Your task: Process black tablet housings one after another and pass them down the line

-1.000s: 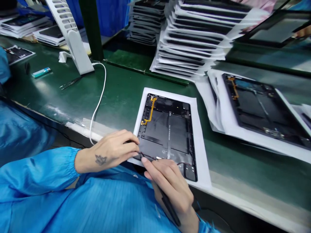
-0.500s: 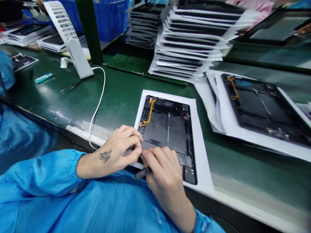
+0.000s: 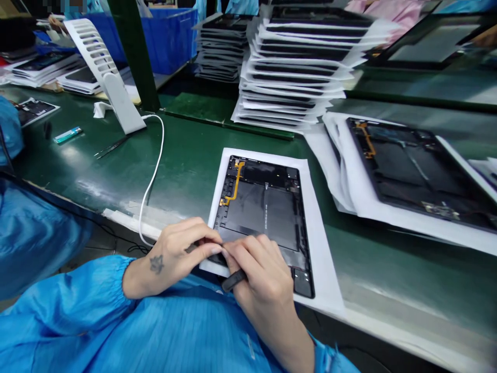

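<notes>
An opened tablet [image 3: 252,212] with black innards and an orange flex cable [image 3: 237,181] lies on a white sheet [image 3: 324,259] at the table's front edge. My left hand [image 3: 180,248] is closed, thumb and fingers pinched together at the tablet's near left corner. What it pinches is hidden, though a bit of something dark shows by its fingers. My right hand [image 3: 262,272] is closed around a dark tool with a blunt end [image 3: 234,280], which sticks out below the palm. The tool's working end is covered by the fingers. Both hands' fingertips meet at that corner.
Another opened tablet [image 3: 415,171] rests on white sheets to the right. Behind stands a tall stack of tablets and sheets [image 3: 291,72]. At left are a white slatted stand [image 3: 112,83] with a cable, tweezers [image 3: 111,147], a teal lighter-like item [image 3: 68,135] and a blue bin [image 3: 171,39]. A co-worker's sleeve [image 3: 10,127] shows.
My left hand has shifted slightly down and left, its fingers still pinched at the corner. The tool in my right hand has tilted a little. The view has moved slightly.
</notes>
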`<state>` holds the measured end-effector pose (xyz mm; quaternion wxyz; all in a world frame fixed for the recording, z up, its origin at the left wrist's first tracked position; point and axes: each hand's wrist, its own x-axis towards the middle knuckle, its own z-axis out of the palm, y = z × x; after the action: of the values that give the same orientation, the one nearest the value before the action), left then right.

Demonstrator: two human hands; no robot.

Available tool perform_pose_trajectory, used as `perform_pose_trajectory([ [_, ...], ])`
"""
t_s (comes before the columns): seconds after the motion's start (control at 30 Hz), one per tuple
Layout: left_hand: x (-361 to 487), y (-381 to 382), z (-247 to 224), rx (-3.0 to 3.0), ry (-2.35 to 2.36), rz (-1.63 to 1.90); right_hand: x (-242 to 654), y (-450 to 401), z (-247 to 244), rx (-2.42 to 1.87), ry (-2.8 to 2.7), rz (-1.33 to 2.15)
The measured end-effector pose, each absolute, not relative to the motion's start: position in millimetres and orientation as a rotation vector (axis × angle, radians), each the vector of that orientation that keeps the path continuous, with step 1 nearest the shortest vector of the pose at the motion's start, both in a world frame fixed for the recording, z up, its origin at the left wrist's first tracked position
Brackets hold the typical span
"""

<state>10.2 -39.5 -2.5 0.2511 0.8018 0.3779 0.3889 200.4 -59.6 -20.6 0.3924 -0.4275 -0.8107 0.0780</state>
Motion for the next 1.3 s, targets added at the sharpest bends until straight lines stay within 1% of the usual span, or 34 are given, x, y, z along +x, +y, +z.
perform_pose_trajectory([
  [0.37,12,-39,1,2.16,1.084,1.034,198,-60,-19,-1.093,-2.069,0.058],
  [0.5,5,-36,-1,2.446,1.028,0.992,205,-60,-17,-1.001,-2.099,0.059],
  [0.67,-4,-37,0,2.855,0.967,0.793,212,-62,-22,-0.896,-2.233,0.056],
  [0.87,-7,-37,7,3.069,0.876,0.699,211,-62,-25,-0.858,-2.328,-0.049],
  [1.07,-18,-43,0,2.951,0.996,0.81,210,-60,-23,-0.843,-2.374,-0.084],
  [1.17,-21,-46,-3,2.972,0.931,0.846,209,-59,-22,-0.83,-2.368,-0.103],
  [1.3,-19,-46,3,3.12,0.819,0.809,209,-59,-18,-0.832,-2.374,-0.075],
])
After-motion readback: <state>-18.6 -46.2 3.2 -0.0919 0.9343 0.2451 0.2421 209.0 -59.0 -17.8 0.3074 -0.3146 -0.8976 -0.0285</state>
